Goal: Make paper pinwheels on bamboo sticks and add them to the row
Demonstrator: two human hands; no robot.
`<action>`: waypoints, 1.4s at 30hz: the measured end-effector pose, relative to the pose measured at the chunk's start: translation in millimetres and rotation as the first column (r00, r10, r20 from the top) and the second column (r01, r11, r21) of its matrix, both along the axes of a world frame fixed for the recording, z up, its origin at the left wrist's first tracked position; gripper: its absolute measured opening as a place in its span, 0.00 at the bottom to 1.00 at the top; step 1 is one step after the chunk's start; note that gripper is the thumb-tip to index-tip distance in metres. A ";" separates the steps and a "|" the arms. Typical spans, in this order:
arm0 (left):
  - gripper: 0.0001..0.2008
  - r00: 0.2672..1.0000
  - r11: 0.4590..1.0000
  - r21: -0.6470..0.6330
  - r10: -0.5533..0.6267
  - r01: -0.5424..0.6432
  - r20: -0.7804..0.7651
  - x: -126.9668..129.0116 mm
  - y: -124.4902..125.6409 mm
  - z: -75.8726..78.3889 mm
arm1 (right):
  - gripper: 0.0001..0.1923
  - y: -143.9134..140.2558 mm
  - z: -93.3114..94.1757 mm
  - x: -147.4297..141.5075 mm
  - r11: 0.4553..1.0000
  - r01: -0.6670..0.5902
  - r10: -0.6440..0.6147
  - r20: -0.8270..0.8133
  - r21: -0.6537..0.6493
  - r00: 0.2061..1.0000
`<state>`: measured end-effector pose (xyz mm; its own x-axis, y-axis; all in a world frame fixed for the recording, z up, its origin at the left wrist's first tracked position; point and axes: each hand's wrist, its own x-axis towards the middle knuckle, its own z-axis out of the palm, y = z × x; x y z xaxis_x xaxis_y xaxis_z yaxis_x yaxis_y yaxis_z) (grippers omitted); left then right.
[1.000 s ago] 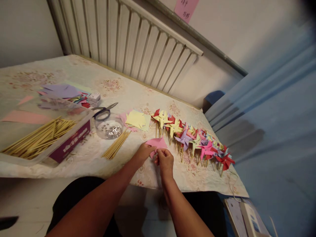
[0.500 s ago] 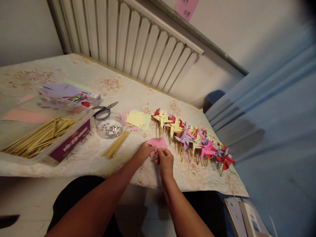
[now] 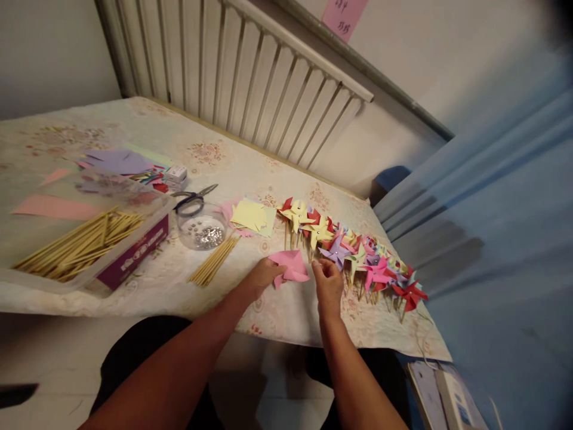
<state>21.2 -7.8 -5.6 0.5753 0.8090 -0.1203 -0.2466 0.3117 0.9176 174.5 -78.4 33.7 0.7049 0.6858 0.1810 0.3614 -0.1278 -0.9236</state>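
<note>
A pink paper square (image 3: 290, 264) with folded corners lies near the table's front edge. My left hand (image 3: 262, 276) pinches its left side. My right hand (image 3: 328, 280) is just right of the paper, fingers curled, touching or nearly touching its right corner; I cannot tell if it grips anything. Directly beyond my right hand runs a row of several finished paper pinwheels (image 3: 353, 254) on wooden sticks, in yellow, red, purple and pink.
A loose bundle of wooden sticks (image 3: 213, 261), a clear dish of silver pins (image 3: 201, 227), scissors (image 3: 193, 199) and yellow paper squares (image 3: 250, 215) lie left of my hands. A box of sticks (image 3: 85, 243) and coloured paper sheets (image 3: 114, 164) sit at far left. A radiator (image 3: 250, 77) stands behind.
My right hand has left the lower edge of the pink paper and moved right toward the pinwheels. My left hand still holds the paper. The view has shifted slightly.
</note>
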 end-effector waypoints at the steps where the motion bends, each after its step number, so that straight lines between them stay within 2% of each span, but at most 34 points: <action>1: 0.10 1.000 1.000 0.004 -0.021 0.021 0.004 -0.5 -0.4 0.6 | 0.20 1.7 2.7 4.4 0.998 -0.056 0.055 -0.054 -0.017 0.997; 3: 0.08 0.997 0.998 0.008 -0.067 0.067 0.027 -0.9 -1.3 0.7 | 0.20 4.2 5.9 8.9 0.971 -0.229 0.208 -0.224 -0.069 0.952; 6: 0.07 0.990 0.991 0.026 -0.134 0.132 0.052 -1.0 -2.0 -1.4 | 0.20 4.4 6.9 7.1 0.879 -0.469 0.386 -0.452 -0.085 0.804; 8: 0.06 0.987 0.987 0.049 -0.155 0.154 0.039 -1.5 -2.3 -1.7 | 0.19 3.5 6.6 3.3 0.837 -0.544 0.437 -0.523 -0.061 0.731; 10: 0.06 0.987 0.985 0.061 -0.162 0.161 0.011 -2.9 -3.1 0.9 | 0.19 3.3 6.0 -0.2 0.821 -0.568 0.444 -0.565 -0.054 0.695; 12: 0.05 0.986 0.985 0.062 -0.164 0.164 -0.010 -4.7 -4.3 6.0 | 0.19 4.3 4.8 -2.4 0.820 -0.567 0.427 -0.577 -0.079 0.697; 15: 0.05 0.983 0.981 0.062 -0.182 0.184 -0.032 -6.6 -5.8 12.9 | 0.17 7.1 2.4 -3.9 0.826 -0.542 0.394 -0.529 -0.155 0.751; 19: 0.03 0.975 0.975 0.084 -0.195 0.204 -0.109 -6.8 -4.8 11.9 | 0.12 8.7 0.1 -4.3 0.816 -0.528 0.402 -0.425 -0.236 0.811; 23: 0.04 0.957 0.960 0.139 -0.215 0.244 -0.196 -7.8 -2.4 7.3 | 0.08 8.1 -0.6 -3.1 0.780 -0.568 0.454 -0.387 -0.264 0.803; 27: 0.06 0.942 0.945 0.128 -0.273 0.301 -0.195 -8.6 -1.6 6.3 | 0.08 7.9 -1.5 -1.9 0.744 -0.608 0.474 -0.422 -0.276 0.773; 30: 0.06 0.956 0.955 0.078 -0.281 0.288 -0.085 -8.0 -0.9 4.4 | 0.11 7.8 -4.0 -2.4 0.768 -0.604 0.472 -0.452 -0.211 0.757; 34: 0.13 0.970 0.971 -0.112 -0.195 0.211 0.143 -8.0 0.7 1.7 | 0.15 8.4 -10.9 -3.7 0.850 -0.523 0.423 -0.520 -0.056 0.743; 38: 0.21 0.941 0.930 -0.319 -0.071 0.182 0.331 -5.1 1.9 -1.0 | 0.15 12.8 -17.1 -7.5 0.932 -0.355 0.338 -0.552 0.080 0.763; 42: 0.21 0.916 0.890 -0.441 0.074 0.118 0.394 1.9 -0.6 -6.2 | 0.17 19.5 -17.8 -16.4 0.954 -0.202 0.294 -0.569 0.220 0.768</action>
<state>23.1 -8.3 -11.8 0.6686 0.7081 -0.2271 -0.5404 0.6725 0.5057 158.0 -58.9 15.9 0.5130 0.8517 -0.1067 -0.2582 0.0345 -0.9655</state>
